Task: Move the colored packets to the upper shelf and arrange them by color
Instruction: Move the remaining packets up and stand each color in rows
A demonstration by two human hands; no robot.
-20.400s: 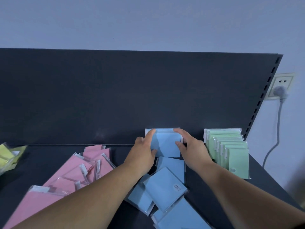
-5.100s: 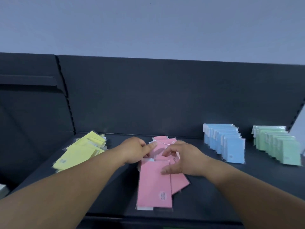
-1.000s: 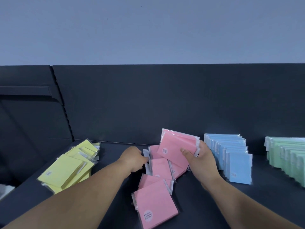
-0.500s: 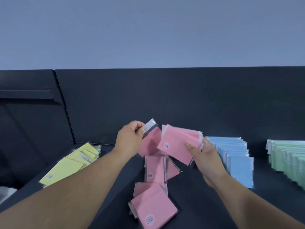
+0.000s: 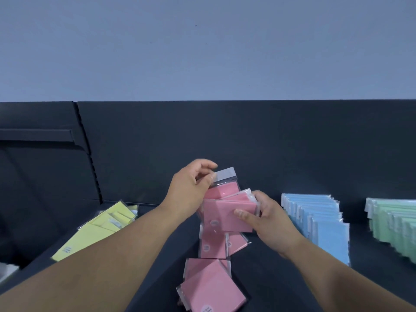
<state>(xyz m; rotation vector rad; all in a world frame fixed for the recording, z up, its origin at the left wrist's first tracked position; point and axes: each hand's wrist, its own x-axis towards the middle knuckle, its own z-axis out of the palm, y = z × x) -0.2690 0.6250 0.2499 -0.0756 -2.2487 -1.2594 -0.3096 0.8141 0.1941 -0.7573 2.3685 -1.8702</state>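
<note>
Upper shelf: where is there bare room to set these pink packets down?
Bare shelf lies between the yellow packets and the loose pink packets, crossed by the left forearm, and between those pinks and the blue row, under the right forearm. A narrow gap separates blue row from green row. Centre is crowded.

The pink packets are looking like matt paper sealed in clear plastic sleeves, the topmost sleeve's flap catching the light glossily. The blue packets, green packets and yellow packets are showing the same shiny wrap. The dark shelf and back panel are looking smooth and matt, like painted metal; the wall is showing flat matt paint.
</note>
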